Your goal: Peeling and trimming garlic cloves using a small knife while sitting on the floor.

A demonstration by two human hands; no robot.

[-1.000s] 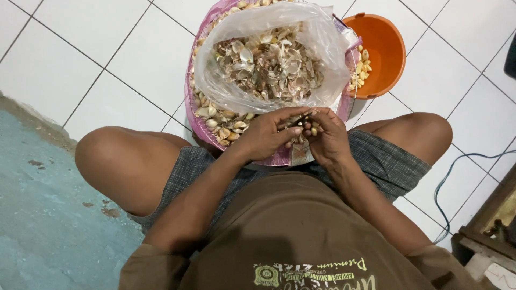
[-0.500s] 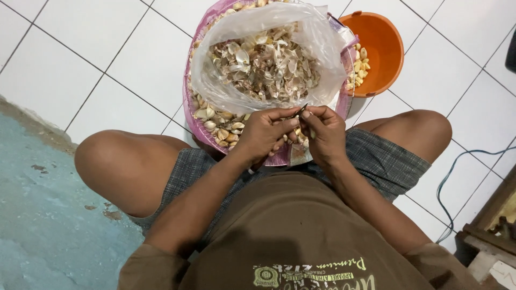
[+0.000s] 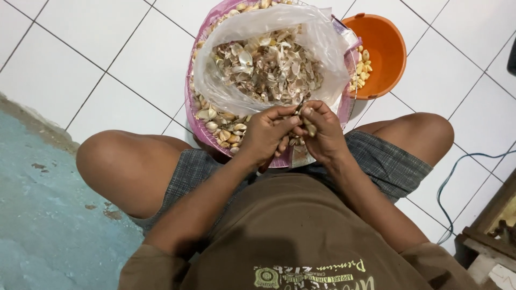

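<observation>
- Pinching together at the fingertips, the left hand [image 3: 267, 134] and right hand [image 3: 321, 135] meet over the person's lap, both closed on a single garlic clove [image 3: 310, 128].
- Its long axis runs roughly upright between the thumbs, nearer the right hand.
- Just beyond the knuckles sits a pink basket [image 3: 189, 99] of unpeeled cloves.
- On it, a clear plastic bag [image 3: 328, 48] holds papery skins.
- Farther right, an orange tub [image 3: 388, 51] contains peeled cloves.
</observation>
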